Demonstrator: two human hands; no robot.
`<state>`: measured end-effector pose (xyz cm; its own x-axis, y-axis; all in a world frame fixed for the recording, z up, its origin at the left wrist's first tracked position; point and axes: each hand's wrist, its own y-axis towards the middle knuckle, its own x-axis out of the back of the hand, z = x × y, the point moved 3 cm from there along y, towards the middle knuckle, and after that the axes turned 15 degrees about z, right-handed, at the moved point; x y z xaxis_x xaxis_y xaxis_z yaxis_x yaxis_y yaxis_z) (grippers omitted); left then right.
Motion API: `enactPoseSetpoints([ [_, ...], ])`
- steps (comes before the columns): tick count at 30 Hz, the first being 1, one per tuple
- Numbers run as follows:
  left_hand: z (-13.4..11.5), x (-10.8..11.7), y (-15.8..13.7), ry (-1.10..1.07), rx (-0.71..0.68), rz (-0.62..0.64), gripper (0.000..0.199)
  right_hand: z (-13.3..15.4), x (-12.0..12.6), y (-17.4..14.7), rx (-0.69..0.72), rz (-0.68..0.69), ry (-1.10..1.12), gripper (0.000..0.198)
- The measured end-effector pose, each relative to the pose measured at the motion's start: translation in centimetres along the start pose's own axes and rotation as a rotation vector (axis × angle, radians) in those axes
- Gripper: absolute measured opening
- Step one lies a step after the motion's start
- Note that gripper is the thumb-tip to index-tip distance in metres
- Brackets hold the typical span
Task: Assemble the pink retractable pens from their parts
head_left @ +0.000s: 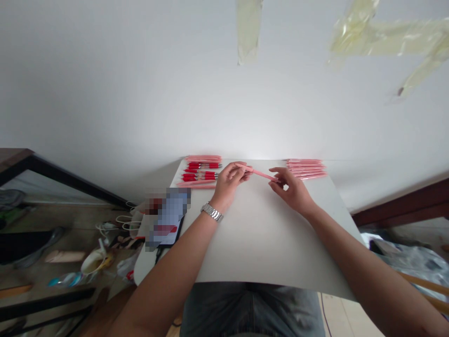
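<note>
A slim pink pen (262, 175) is held above the white table (259, 243), slanting down to the right. My left hand (228, 185), with a metal-band watch on the wrist, grips its left part between thumb and fingers. At the other end, my right hand (294, 192) pinches the pen's tip between thumb and fingertips. To the left of my left hand lie several red pens (200, 176) with clear middles. Pink pens (203, 158) lie behind them, and more pink ones in front. Beyond my right hand is a row of pink pens (305, 167).
A phone (171, 215), partly pixelated, lies at the table's left edge. The wall (210, 93) with strips of tape rises behind the table. Cables, a cup (93, 262) and a bottle are on the floor at left; plastic bags (414, 262) lie at right.
</note>
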<state>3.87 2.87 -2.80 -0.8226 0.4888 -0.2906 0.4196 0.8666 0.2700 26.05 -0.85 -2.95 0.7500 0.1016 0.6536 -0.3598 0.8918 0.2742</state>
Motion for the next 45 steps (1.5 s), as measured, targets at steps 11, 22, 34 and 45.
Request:
enactPoseSetpoints([
  [11,-0.3,-0.2,0.0,0.000,-0.026,0.008,0.030,1.1,0.5,-0.1,-0.059,0.070,0.042,0.030],
  [22,-0.2,0.0,0.0,0.011,-0.031,0.007,0.027,0.3,0.1,0.1,-0.053,0.026,0.093,0.025],
  [34,0.0,0.1,0.0,0.003,-0.024,-0.011,0.030,0.2,0.3,0.1,-0.072,-0.008,0.042,0.028],
  [45,0.0,0.1,0.0,0.006,-0.019,-0.003,0.029,0.2,0.3,0.1,-0.093,-0.013,0.034,0.035],
])
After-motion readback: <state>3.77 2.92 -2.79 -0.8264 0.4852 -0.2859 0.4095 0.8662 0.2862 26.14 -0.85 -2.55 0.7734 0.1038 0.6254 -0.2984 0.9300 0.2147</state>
